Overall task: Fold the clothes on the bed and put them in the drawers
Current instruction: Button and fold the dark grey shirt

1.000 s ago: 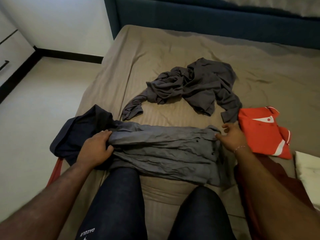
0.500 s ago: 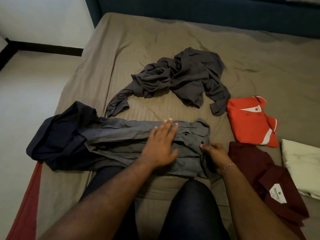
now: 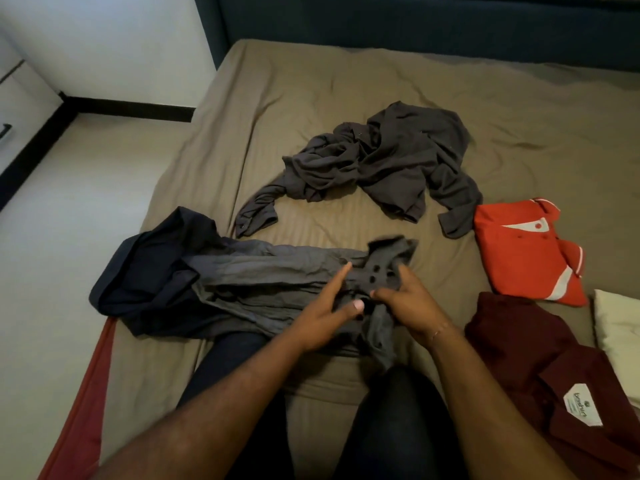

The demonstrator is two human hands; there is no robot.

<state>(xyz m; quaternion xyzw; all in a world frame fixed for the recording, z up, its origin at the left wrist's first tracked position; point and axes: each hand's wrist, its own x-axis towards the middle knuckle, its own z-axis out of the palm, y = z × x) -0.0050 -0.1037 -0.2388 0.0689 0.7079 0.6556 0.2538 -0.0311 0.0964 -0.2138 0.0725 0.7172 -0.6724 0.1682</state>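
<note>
A: Status on the hands?
B: Both at lower centre of frame, on the grey button shirt (image 3: 277, 282). Left hand (image 3: 329, 313) has fingers extended over the cloth and thumb tucked under a fold, pinching it. Right hand (image 3: 412, 303) has fingers curled round the collar end, which is lifted and blurred.
A: Where's the shirt sitting?
B: Laid in a long band across the near edge of the bed (image 3: 311, 81), left to centre. Its left end overlaps a navy garment (image 3: 156, 271) that hangs off the bed's left edge.
A: Free room?
B: Bare sheet in the upper half and upper right. Mid-frame holds a crumpled dark grey shirt (image 3: 391, 157), apart from the held one. Right edge is crowded: folded red shirt (image 3: 523, 247), maroon shirt (image 3: 540, 368) with a white label below it, cream fabric (image 3: 616, 320) at far right.
A: Surroundings?
B: Taupe striped sheet, wrinkled. Dark blue headboard (image 3: 381, 22) along the top. Pale floor (image 3: 69, 209) on the left with black skirting, white wall at upper left. Red cloth (image 3: 83, 403) runs down the bed's lower left edge.
</note>
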